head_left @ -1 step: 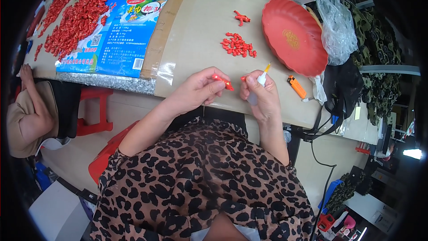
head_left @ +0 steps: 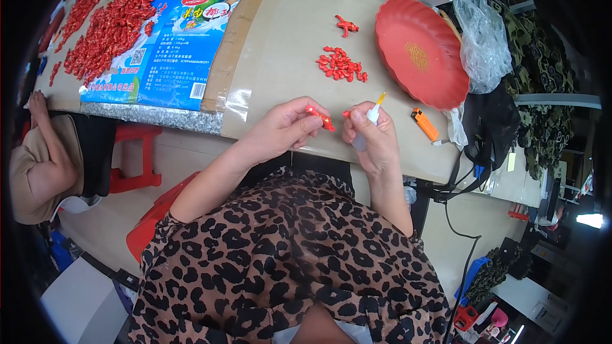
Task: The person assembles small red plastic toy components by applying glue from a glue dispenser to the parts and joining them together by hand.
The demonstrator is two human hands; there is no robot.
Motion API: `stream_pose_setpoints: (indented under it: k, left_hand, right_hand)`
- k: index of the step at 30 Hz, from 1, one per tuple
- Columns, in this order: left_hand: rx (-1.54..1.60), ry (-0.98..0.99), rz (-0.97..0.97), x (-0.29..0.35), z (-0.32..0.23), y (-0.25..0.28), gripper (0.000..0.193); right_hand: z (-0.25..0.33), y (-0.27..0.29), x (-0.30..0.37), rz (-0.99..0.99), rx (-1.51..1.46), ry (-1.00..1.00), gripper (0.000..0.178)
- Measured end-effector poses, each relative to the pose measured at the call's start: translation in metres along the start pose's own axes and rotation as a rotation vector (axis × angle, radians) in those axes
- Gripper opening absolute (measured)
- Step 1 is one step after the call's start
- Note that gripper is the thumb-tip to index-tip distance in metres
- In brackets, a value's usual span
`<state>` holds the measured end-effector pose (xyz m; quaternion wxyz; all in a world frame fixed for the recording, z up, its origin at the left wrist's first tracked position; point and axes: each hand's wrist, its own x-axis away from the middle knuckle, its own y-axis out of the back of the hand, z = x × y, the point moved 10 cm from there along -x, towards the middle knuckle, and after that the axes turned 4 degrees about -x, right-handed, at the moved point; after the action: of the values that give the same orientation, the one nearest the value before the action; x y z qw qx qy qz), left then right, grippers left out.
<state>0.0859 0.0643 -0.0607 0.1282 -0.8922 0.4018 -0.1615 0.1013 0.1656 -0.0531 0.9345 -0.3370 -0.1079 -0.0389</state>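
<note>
Near the table's front edge, my left hand (head_left: 287, 129) is closed, pinching a small shiny red figurine part (head_left: 326, 121) with gold marks between thumb and fingers. Just to its right, my right hand (head_left: 380, 143) is closed around a small white squeeze bottle (head_left: 374, 113) with a thin yellow tip pointing up. Its thumb and finger also pinch a smaller red piece (head_left: 346, 114), mostly covered. A short gap separates the two red parts. Beyond my hands lie a pile of small red parts (head_left: 342, 65) and a separate, larger red figurine (head_left: 346, 26).
A scalloped red tray (head_left: 398, 44) stands at the right, with an orange lighter (head_left: 424, 125) in front and a clear plastic bag (head_left: 481, 44) behind. Many red parts (head_left: 115, 32) are heaped over blue cardboard (head_left: 172, 70) at the left. Another person's arm (head_left: 51, 159) shows far left.
</note>
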Motion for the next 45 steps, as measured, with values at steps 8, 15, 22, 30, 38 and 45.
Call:
stream_pose_setpoints:
  k: [8, 15, 22, 30, 38, 45]
  left_hand:
    - [-0.055, -0.066, -0.044, -0.001, 0.002, 0.005, 0.017]
    - [-0.052, -0.077, -0.035, 0.001, 0.003, 0.006, 0.017]
    - [-0.067, -0.081, -0.029, 0.003, 0.001, 0.004, 0.017]
    - [-0.093, -0.117, -0.034, 0.003, -0.003, 0.002, 0.017]
    - [-0.123, -0.144, -0.077, 0.004, -0.004, 0.004, 0.018]
    - [-0.156, -0.132, -0.109, 0.005, -0.004, 0.007, 0.017]
  right_hand:
    - [-0.001, -0.008, 0.009, -0.052, 0.188, 0.16, 0.01]
    - [0.006, -0.01, 0.013, -0.07, 0.302, 0.268, 0.01]
    - [0.003, -0.009, 0.013, -0.096, 0.284, 0.262, 0.01]
    - [0.004, -0.007, 0.015, -0.142, 0.369, 0.296, 0.012]
    - [-0.003, -0.003, 0.015, -0.183, 0.37, 0.223, 0.011]
    - [0.0, -0.007, 0.016, -0.188, 0.447, 0.284, 0.01]
